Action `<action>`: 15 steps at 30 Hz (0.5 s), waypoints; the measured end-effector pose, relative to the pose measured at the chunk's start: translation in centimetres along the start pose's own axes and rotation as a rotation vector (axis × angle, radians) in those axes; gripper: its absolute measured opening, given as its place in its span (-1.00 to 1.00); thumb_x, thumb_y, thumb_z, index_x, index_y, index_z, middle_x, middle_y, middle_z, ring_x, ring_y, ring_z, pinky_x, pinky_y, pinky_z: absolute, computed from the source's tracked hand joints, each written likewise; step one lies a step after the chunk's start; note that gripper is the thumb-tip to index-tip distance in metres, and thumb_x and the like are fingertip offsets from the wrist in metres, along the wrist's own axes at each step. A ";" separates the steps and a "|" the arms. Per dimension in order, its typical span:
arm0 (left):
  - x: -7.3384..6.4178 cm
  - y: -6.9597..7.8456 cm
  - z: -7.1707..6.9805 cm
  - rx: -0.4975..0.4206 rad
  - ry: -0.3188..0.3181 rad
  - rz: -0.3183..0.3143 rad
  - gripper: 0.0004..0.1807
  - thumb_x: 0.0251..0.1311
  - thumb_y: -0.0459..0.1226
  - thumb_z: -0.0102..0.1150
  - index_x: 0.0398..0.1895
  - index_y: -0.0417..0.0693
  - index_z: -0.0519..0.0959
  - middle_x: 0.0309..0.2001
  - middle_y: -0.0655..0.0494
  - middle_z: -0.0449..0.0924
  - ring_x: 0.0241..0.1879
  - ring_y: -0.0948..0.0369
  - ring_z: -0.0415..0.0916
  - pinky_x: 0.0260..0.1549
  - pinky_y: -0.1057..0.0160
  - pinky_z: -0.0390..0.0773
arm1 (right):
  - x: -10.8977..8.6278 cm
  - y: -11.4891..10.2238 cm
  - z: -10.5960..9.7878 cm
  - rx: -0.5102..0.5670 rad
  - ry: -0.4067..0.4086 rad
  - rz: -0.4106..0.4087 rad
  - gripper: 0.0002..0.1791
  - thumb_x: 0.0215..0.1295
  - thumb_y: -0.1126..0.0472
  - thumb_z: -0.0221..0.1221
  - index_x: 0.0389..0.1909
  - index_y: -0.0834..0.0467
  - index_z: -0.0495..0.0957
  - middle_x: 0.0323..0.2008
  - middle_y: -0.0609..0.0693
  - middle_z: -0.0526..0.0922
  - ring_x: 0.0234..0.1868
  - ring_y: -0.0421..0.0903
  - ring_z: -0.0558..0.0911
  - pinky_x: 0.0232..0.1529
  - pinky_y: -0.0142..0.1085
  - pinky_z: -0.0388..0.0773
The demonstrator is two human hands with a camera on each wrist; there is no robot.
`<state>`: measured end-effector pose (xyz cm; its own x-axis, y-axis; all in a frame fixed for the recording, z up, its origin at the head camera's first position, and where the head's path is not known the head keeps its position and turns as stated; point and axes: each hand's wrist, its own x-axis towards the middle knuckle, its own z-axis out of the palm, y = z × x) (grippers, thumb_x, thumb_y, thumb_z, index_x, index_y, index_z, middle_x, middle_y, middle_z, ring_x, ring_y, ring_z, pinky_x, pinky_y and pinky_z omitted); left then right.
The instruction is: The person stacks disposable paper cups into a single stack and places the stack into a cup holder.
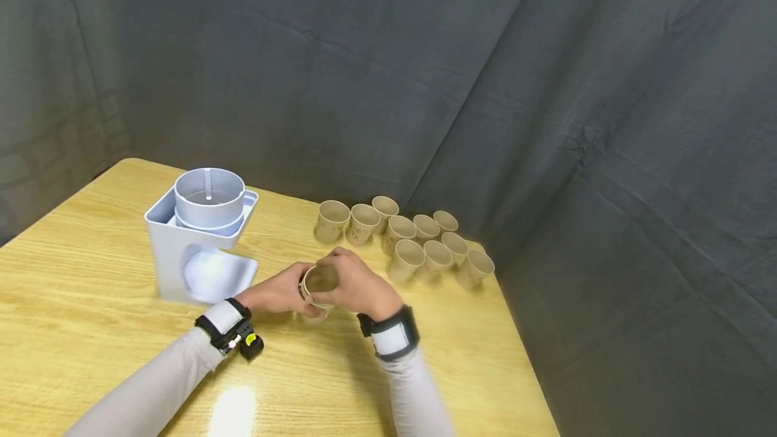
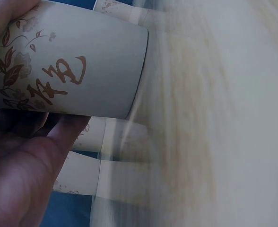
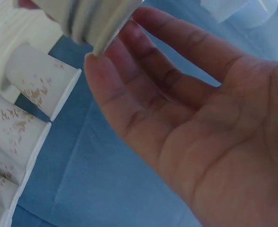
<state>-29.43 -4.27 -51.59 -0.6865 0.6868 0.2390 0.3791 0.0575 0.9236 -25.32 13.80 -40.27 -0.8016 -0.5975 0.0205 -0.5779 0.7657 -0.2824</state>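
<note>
A small stack of nested paper cups (image 1: 320, 278) is between both hands, over the middle of the table. The left hand (image 1: 282, 290) holds it from the left, its fingers round the lower outside. In the left wrist view the outer cup (image 2: 101, 61) shows brown flowers and brown lettering. At the top, the right hand (image 1: 359, 283) pinches the uppermost rim between thumb and fingertips. Several stacked rims (image 3: 84, 21) show in the right wrist view, with the right fingertips (image 3: 101, 71) against the nearest one. How many cups are nested cannot be told.
Several upright paper cups (image 1: 408, 258) stand grouped at the table's back right. To the left is a pale box-shaped dispenser (image 1: 166, 255) with a round open-topped container (image 1: 209, 213) on it. Dark curtains (image 1: 340, 73) hang behind and to the right of the wooden table (image 1: 315, 383).
</note>
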 end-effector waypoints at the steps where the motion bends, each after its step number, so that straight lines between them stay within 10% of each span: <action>1: 0.0 0.0 0.0 0.003 -0.003 0.004 -0.40 -0.09 -0.24 0.61 0.07 -0.06 0.57 -0.05 0.09 0.67 -0.06 0.12 0.61 0.01 0.17 0.59 | 0.1 0.0 0.1 0.005 -0.004 0.000 -0.50 0.09 0.05 0.48 0.05 0.15 0.67 0.00 0.03 0.61 0.02 -0.11 0.56 0.05 -0.39 0.51; 15: -0.1 0.1 0.0 0.018 0.007 -0.001 -0.40 -0.12 -0.24 0.61 0.06 -0.05 0.57 -0.03 0.10 0.67 -0.03 0.12 0.58 0.04 0.13 0.56 | 0.5 0.4 0.7 0.067 0.006 0.028 -0.37 -0.02 -0.01 0.51 0.08 0.17 0.63 0.02 0.04 0.64 0.06 -0.08 0.58 0.05 -0.40 0.52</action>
<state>-29.36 -4.32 -51.49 -0.6909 0.6818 0.2404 0.3897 0.0710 0.9182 -25.84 13.61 -41.00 -0.8182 -0.5746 0.0177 -0.5441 0.7641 -0.3465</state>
